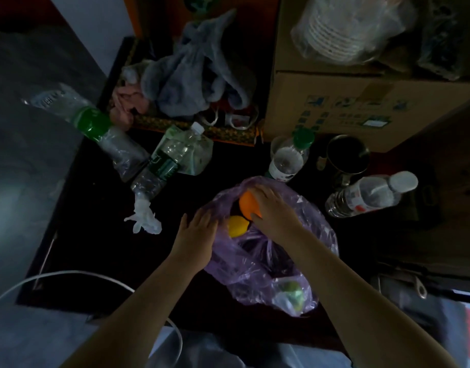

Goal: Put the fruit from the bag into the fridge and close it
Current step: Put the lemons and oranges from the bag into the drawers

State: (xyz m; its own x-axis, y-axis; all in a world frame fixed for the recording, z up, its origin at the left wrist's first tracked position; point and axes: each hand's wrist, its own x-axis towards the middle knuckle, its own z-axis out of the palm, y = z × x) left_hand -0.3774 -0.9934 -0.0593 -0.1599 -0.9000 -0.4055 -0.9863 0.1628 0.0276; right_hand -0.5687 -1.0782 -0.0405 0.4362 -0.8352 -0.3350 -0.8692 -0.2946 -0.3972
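A translucent purple plastic bag (pixel 257 264) lies on the dark table (pixel 101 251), its mouth facing away from me. Inside the mouth sit an orange (pixel 247 204) and a yellow lemon (pixel 237 226). A green fruit (pixel 291 290) shows through the bag's near end. My right hand (pixel 275 208) reaches into the bag and closes over the orange. My left hand (pixel 198 232) rests at the bag's left edge next to the lemon, fingers on the plastic. No fridge is in view.
Several plastic water bottles (pixel 159 168) stand or lie around the bag, one at the right (pixel 366 195). A dark mug (pixel 348 158), a cardboard box (pixel 361 102) and a tray of cloths (pixel 191 83) crowd the far side. A white cable (pixel 77 273) curves near the front-left edge.
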